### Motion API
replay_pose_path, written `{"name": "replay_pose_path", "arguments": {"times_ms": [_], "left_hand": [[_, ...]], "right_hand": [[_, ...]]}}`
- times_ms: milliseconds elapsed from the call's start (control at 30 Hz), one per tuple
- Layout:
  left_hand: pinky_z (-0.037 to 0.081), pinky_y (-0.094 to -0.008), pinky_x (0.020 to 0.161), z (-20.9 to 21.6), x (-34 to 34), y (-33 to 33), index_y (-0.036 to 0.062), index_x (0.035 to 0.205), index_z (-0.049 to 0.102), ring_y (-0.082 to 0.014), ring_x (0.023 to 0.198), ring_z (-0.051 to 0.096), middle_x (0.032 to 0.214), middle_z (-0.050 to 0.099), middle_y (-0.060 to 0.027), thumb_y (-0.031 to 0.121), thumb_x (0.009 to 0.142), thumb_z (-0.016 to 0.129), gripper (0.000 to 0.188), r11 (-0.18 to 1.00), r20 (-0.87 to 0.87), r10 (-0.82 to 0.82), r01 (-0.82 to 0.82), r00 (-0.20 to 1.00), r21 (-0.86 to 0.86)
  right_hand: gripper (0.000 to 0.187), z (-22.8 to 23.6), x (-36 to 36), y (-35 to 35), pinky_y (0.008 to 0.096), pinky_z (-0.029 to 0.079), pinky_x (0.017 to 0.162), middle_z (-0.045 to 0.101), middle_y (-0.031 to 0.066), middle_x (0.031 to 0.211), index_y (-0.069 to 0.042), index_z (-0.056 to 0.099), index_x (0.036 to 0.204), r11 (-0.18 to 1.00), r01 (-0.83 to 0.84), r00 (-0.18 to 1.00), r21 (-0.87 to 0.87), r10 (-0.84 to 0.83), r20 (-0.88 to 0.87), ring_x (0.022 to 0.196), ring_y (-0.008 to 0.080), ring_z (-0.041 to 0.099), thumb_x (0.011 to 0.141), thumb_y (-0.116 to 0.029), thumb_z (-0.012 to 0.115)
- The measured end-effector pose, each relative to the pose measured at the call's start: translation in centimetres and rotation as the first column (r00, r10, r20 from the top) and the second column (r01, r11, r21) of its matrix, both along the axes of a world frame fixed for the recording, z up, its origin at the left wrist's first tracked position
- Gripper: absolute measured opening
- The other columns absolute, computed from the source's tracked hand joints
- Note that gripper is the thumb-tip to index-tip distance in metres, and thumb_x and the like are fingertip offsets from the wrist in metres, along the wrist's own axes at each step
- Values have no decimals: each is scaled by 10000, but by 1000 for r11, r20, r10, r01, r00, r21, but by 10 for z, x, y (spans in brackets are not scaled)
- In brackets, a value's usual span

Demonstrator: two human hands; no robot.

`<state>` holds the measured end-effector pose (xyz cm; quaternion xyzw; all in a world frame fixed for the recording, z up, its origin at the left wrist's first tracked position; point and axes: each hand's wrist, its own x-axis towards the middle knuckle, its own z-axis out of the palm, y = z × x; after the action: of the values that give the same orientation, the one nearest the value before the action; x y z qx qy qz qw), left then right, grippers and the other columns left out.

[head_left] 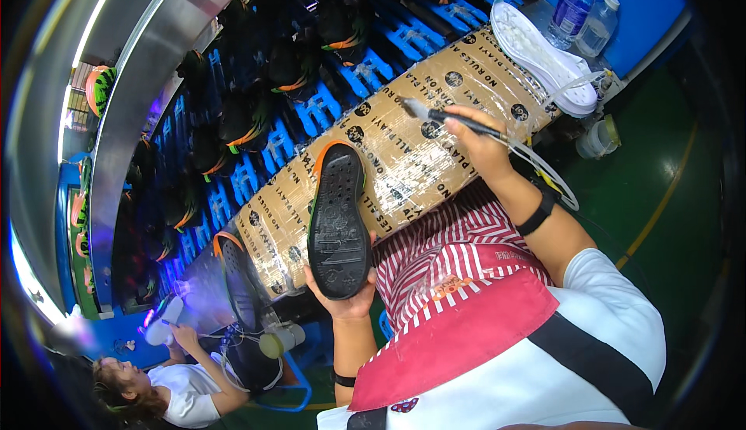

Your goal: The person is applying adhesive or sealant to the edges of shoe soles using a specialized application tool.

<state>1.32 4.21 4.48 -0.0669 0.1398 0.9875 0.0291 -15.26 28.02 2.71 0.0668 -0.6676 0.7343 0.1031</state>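
My left hand (350,296) is closed round the heel end of a black shoe (339,224), fingers at both sides. The shoe's underside faces up, dotted with small holes, and its edge is orange and green towards the toe. In my right hand (483,144) is a black-handled brush (458,118), gripped between thumb and fingers. Its pale bristles point left, above the cardboard-covered bench (420,162) and apart from the shoe. Clear tubing (544,167) trails from the handle's rear.
Blue racks (311,115) holding several black-and-orange shoes run along the far side. A white shoe sole (540,57) lies at the bench's right end, near two plastic bottles (573,6). At lower left, a co-worker (179,387) holds a white sole; another shoe (237,282) is nearby.
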Motion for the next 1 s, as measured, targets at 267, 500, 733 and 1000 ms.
{"name": "replay_pose_path", "arguments": {"times_ms": [267, 500, 733, 1000], "left_hand": [[564, -485, 690, 81, -71, -7, 13, 1368, 283, -447, 1155, 432, 1307, 380, -278, 590, 822, 413, 805, 812, -478, 131, -370, 869, -451], [360, -535, 1007, 242, -218, -49, -23, 1404, 90, -487, 1288, 237, 1442, 143, -273, 354, 906, 473, 733, 877, -691, -163, -218, 704, -428], [438, -389, 902, 280, -289, -55, 83, 1422, 48, -329, 1139, 505, 1348, 364, -277, 389, 940, 441, 693, 394, -433, -39, -384, 901, -835], [380, -411, 947, 298, -308, -192, 2, 1254, 470, -333, 1076, 528, 1152, 549, -226, 519, 647, 697, 829, -986, -957, 143, 118, 254, -117]], "right_hand": [[199, -34, -34, 11, 194, 414, 577, 616, 17, 714, 6, 656, 969, 973, 5, 986, -230, 33, 162, 628, 55, 527, 805, -107, 661], [193, -42, -39, 10, 194, 379, 502, 588, -7, 661, -22, 672, 959, 965, -53, 985, -257, 92, 143, 560, 47, 486, 799, -130, 676], [197, -42, -39, 14, 181, 385, 524, 603, 3, 698, -16, 662, 978, 968, -79, 982, -239, 117, 150, 580, 45, 498, 808, -115, 659], [188, -36, -33, 19, 216, 449, 602, 641, 39, 747, -1, 664, 951, 982, -71, 985, -172, 97, 144, 651, 80, 564, 790, -97, 671]]}}
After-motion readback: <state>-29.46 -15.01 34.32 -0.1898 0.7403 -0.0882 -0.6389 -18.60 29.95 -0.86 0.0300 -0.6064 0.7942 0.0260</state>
